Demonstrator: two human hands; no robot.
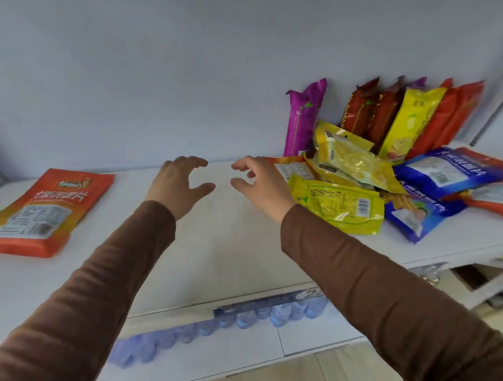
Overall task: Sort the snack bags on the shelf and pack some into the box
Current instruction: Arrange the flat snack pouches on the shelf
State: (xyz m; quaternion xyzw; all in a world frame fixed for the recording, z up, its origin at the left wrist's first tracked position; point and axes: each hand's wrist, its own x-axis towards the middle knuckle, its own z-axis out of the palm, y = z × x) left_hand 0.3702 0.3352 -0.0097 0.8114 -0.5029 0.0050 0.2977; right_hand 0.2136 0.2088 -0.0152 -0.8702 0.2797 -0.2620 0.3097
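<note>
1. Left hand & right hand: fingers loosely curled, spread, grasping nothing; both hover over bare middle of the white shelf, near each other, not touching.
2. Just right of the right hand: jumbled heap w/ flat yellow plastic snack bag, crinkled yellow clear-window bag, blue foil bags.
3. Behind the heap, upright vs. the wall: purple foil bag, row of red and yellow bags.
4. Far left, alone & flat: orange foil snack bag.
5. Progress: early, I'd say. One bag set apart, heap unsorted, no box in view, packing left.
</note>
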